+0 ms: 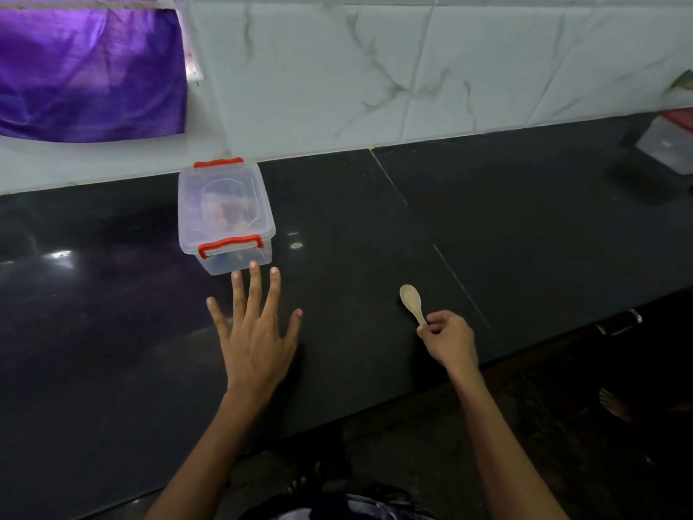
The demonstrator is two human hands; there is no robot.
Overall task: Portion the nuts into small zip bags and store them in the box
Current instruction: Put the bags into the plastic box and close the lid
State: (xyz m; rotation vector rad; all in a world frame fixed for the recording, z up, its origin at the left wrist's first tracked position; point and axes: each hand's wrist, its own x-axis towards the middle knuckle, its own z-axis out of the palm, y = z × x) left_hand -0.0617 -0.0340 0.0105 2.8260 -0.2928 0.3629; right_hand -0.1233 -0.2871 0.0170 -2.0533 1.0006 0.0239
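The black counter (375,219) fills most of the view, glossy, with thin seams crossing it. Behind the counter rises a white marble-patterned tiled wall (375,69), and at the wall's left end hangs a purple cloth (86,69).

The clear plastic box (225,215) is the landmark. It stands on the counter near the wall, its lid on and both red latches (230,245) folded at the short ends. Through the cloudy lid something brownish shows inside, too blurred to identify; no separate bags can be made out.

Just in front of the box, the left hand (255,339) lies palm-down over the counter with all fingers straight and spread wide. Its fingertips (253,265) reach the box's near bottom edge; whether they actually touch it cannot be told.

To the right of the box and nearer the counter's front edge, the right hand (450,337) pinches the handle of a small wooden spoon (411,301) between thumb and curled fingers. The spoon's bowl points away from the person, tilted back toward the box side, low over the counter.

Far right of the box, by the wall, sits a grey container with a reddish top (671,144), partly cut off.
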